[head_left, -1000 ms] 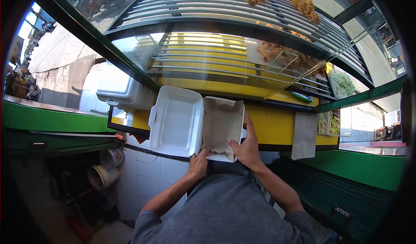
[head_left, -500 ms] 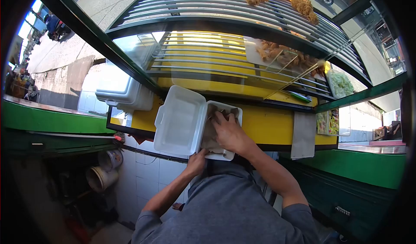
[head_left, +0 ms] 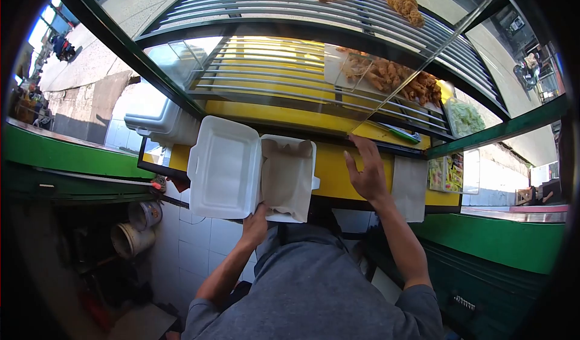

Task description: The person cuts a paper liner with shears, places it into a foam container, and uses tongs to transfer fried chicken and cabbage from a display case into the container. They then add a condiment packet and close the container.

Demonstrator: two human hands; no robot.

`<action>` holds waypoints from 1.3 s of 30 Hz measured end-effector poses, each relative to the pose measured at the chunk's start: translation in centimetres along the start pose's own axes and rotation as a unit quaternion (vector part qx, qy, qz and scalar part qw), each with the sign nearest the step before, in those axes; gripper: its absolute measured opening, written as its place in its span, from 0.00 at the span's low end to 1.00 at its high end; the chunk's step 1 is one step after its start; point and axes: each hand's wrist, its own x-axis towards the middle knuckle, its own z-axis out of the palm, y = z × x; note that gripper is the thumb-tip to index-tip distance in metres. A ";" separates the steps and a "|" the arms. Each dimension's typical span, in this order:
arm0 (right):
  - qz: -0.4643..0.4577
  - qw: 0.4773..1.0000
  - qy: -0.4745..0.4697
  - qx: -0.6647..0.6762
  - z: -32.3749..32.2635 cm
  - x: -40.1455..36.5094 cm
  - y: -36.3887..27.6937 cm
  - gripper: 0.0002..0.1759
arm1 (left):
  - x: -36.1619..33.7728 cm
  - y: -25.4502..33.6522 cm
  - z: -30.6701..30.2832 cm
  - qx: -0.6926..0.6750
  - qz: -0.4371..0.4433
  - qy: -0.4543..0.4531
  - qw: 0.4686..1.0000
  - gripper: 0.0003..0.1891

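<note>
An open white foam box (head_left: 223,168) rests at the counter's front edge, its lid side to the left. Brown paper (head_left: 284,174) lines the right half, with no food on it. My left hand (head_left: 255,224) grips the box's front edge near the hinge, fingers closed. To the right of the box, my right hand (head_left: 367,170) is raised over the yellow counter (head_left: 332,186), fingers apart and holding nothing. Its fingertips are near the lower frame of the glass case.
Fried pieces (head_left: 402,2) sit on the upper rack, more (head_left: 393,77) below. Stacked foam boxes (head_left: 154,113) stand left. A green-handled tool (head_left: 403,133), paper sheets (head_left: 409,186), shredded greens (head_left: 465,118) and a bin of packets (head_left: 446,172) are right.
My right hand has left the paper inside the box and moved right, its fingers now spread. The paper now lies flatter. My left hand still holds the box, and the view has shifted slightly.
</note>
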 end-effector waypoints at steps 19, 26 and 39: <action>0.089 0.962 -0.148 -0.212 -6.9 3.5 15.6 0.37 | -3.6 11.1 9.6 -0.439 -0.125 0.089 0.885 0.08; 0.170 0.961 -0.184 -0.118 -14.7 -2.0 3.5 0.26 | -3.2 10.2 8.3 -0.449 -0.150 0.093 0.876 0.16; 0.271 0.955 -0.037 -0.114 -23.2 -3.0 -2.0 0.23 | -1.3 7.3 6.0 -0.365 -0.156 0.025 0.918 0.13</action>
